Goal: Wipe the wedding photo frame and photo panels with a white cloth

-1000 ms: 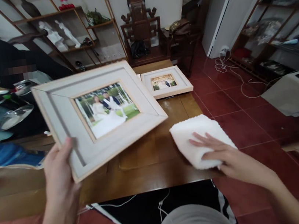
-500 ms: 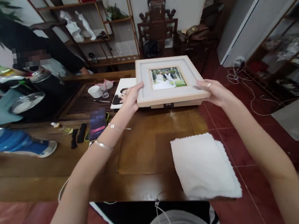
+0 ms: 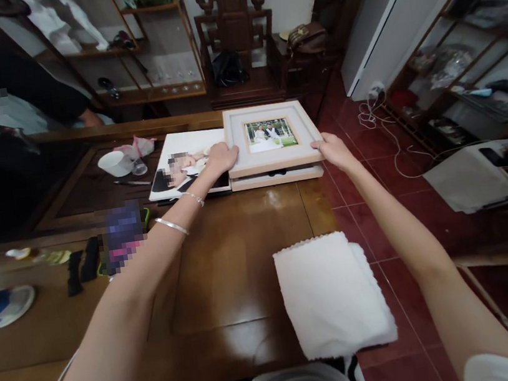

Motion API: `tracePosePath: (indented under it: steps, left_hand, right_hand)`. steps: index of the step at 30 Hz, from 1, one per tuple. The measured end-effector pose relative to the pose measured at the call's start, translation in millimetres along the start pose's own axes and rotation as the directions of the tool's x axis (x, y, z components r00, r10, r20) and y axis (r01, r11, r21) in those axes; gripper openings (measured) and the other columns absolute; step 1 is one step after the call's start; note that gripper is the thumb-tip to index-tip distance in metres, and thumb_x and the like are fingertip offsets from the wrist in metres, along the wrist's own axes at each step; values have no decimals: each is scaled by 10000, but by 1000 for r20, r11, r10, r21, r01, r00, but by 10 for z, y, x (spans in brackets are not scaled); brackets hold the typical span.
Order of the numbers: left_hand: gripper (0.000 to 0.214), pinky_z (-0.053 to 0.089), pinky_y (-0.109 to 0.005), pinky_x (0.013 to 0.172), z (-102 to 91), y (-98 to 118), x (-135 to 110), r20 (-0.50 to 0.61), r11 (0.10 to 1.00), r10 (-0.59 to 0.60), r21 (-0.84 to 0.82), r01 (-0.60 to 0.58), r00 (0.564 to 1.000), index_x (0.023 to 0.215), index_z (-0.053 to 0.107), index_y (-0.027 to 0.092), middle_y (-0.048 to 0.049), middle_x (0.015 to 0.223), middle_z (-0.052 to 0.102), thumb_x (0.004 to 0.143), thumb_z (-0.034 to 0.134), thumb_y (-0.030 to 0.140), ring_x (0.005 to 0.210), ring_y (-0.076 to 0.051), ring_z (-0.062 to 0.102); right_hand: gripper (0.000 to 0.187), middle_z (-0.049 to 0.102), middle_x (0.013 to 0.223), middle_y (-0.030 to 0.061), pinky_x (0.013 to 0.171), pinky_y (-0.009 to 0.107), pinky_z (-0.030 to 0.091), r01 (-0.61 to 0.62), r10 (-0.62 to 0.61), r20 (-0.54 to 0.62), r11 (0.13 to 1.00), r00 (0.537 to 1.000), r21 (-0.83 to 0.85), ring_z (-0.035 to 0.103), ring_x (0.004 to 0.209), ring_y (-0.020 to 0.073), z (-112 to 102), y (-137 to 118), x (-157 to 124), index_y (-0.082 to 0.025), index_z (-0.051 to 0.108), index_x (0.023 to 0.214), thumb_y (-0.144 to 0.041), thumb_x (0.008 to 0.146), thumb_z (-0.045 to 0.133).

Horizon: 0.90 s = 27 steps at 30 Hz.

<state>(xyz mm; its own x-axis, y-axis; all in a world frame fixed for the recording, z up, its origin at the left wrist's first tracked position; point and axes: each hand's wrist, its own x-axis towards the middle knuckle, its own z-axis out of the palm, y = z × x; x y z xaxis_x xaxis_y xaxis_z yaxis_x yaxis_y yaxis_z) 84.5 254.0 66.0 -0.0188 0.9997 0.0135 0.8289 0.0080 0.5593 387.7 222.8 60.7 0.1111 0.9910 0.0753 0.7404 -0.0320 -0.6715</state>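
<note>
A pale wooden picture frame (image 3: 272,153) with a wedding photo lies on top of a second, like frame (image 3: 276,178) at the far right of the wooden table (image 3: 226,264). My left hand (image 3: 220,157) grips the top frame's left edge and my right hand (image 3: 332,149) grips its right edge, both arms stretched forward. A large unframed photo print (image 3: 185,168) lies just left of the stack, partly under my left hand. A folded white cloth (image 3: 329,293) lies on the table's near right corner, untouched.
A white cup (image 3: 114,163), a small glass and crumpled wrap stand on the dark tray at the back left. A phone (image 3: 123,237) and dark small items lie at the left. Another person sits at the far left. A carved chair (image 3: 235,35) and shelves stand behind; cables run over the red tile floor.
A second ago my left hand held the frame up while my right lay on the cloth. Both hands then carried the frame away and lowered it onto the other frame.
</note>
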Motion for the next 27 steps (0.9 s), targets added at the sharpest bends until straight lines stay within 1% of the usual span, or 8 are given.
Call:
tracePosePath:
  steps: [5, 10, 14, 18, 21, 23, 25, 27]
  left_hand:
    - [398, 354, -493, 1022, 115, -82, -47, -2, 994, 0, 109, 0, 1000, 990, 640, 0, -326, 1141, 590, 851, 464, 328, 1162, -430, 517]
    - [370, 303, -549, 1049, 245, -182, -84, -127, 984, 109, 153, -90, 986, 1004, 631, 43, -278, 1164, 549, 830, 493, 339, 1180, -435, 457]
    - [380, 279, -561, 1058, 311, -205, -119, -154, 980, 148, 152, -124, 977, 1036, 610, 15, -288, 1163, 534, 832, 485, 310, 1203, -441, 427]
    - [425, 299, -575, 1038, 293, -149, -206, -176, 980, 143, 163, -114, 974, 1105, 587, -14, -310, 1208, 504, 845, 484, 306, 1218, -461, 409]
    - [483, 349, -560, 1006, 213, -104, -285, -155, 982, 123, 160, -98, 980, 1168, 570, -9, -306, 1222, 496, 837, 522, 340, 1206, -462, 425]
    - [513, 360, -558, 1001, 115, -117, -329, -136, 983, 129, 151, -108, 982, 1203, 560, 5, -296, 1216, 503, 840, 529, 366, 1196, -455, 442]
    - [506, 354, -562, 1008, -29, -195, -358, -137, 984, 136, 130, -118, 981, 1211, 566, 29, -279, 1198, 520, 862, 503, 389, 1183, -439, 467]
    - [466, 343, -561, 1019, -218, -356, -376, -173, 987, 131, 119, -111, 976, 1184, 588, 50, -263, 1189, 532, 883, 475, 388, 1177, -420, 481]
  right_hand:
    - [322, 689, 1058, 146, 861, 428, 458, 19, -17, 30, 998, 999, -55, 598, 1005, 324, 76, 53, -108, -152, 640, 980, -369, 800, 483]
    - [343, 681, 1033, 170, 854, 468, 458, 45, -38, 41, 982, 998, -183, 597, 988, 344, 6, 43, -213, -151, 635, 1004, -396, 835, 465]
    - [365, 674, 1001, 195, 854, 501, 461, 44, -22, 76, 953, 997, -299, 600, 970, 357, -37, 27, -234, -134, 636, 1015, -412, 856, 462]
    - [482, 646, 1111, 216, 913, 526, 440, 73, -58, 56, 949, 997, -307, 569, 1078, 372, -17, 28, -342, -104, 560, 1231, -427, 912, 398]
    - [581, 591, 1230, 193, 1000, 556, 389, 214, -251, -93, 932, 964, -292, 511, 1186, 352, -68, -79, -701, -109, 364, 1432, -415, 938, 384]
    - [524, 589, 1237, 125, 1030, 529, 395, 333, -355, -87, 921, 931, -204, 522, 1189, 295, -157, -210, -1111, -199, 345, 1447, -386, 959, 382]
    - [447, 539, 1325, 95, 1067, 491, 389, 446, -445, 36, 887, 895, -122, 483, 1255, 263, -263, -338, -1598, -274, 404, 1407, -337, 965, 415]
    - [435, 513, 1364, 70, 1093, 470, 382, 540, -515, 235, 840, 824, -52, 437, 1309, 248, -338, -411, -2075, -311, 440, 1378, -279, 947, 485]
